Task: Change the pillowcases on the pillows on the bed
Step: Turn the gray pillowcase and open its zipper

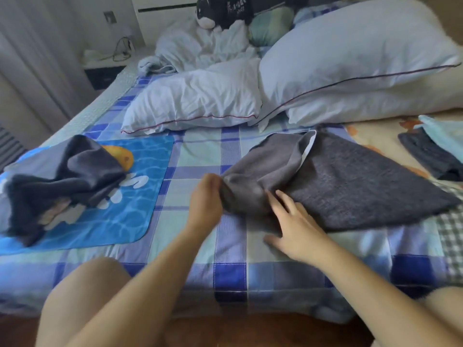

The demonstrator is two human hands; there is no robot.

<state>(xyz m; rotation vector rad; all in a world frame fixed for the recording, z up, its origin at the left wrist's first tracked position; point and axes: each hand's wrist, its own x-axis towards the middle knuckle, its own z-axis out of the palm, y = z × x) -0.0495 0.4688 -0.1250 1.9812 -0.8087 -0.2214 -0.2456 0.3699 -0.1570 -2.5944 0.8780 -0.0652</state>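
A grey pillowcase (350, 181) lies flat on the checked bed sheet (225, 246), its open end folded back with a white zip edge showing. My left hand (206, 199) pinches the near corner of that folded-back end. My right hand (293, 224) rests with fingers spread on the sheet, fingertips touching the pillowcase's lower edge. Two bare white pillows lie behind: a smaller one (193, 101) in the middle and a larger one (350, 53) at the right, stacked on another. A second dark pillowcase (65, 176) lies crumpled at the left.
A blue water-pattern mat (120, 209) lies under the crumpled pillowcase. Folded dark and light-blue cloths (431, 151) sit at the right edge. A rumpled white quilt (200, 46) and a black-and-white plush toy (220, 11) are at the far end. A nightstand (105, 63) stands beyond the bed.
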